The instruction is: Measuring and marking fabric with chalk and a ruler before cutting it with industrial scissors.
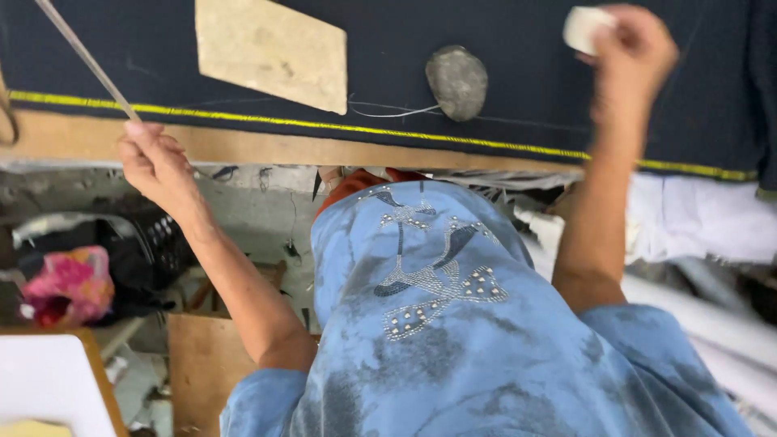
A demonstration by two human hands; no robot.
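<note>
A dark navy cloth (534, 89) with a yellow edge line lies on a wooden table (243, 147). My left hand (154, 162) grips the near end of a long thin grey stick (81, 55) that slants up to the far left over the cloth. My right hand (627, 48), blurred, holds a small white chalk piece (584, 27) above the cloth at the upper right. On the cloth, a beige card pattern piece (271, 50) lies near a grey stone (456, 81). A loose white thread (388, 112) sits between them.
My blue patterned shirt (437, 324) fills the lower middle. White fabric (704, 218) hangs under the table at the right. A pink bundle (69, 285) and a black basket (158, 243) sit on the floor at the left, beside a white board (48, 384).
</note>
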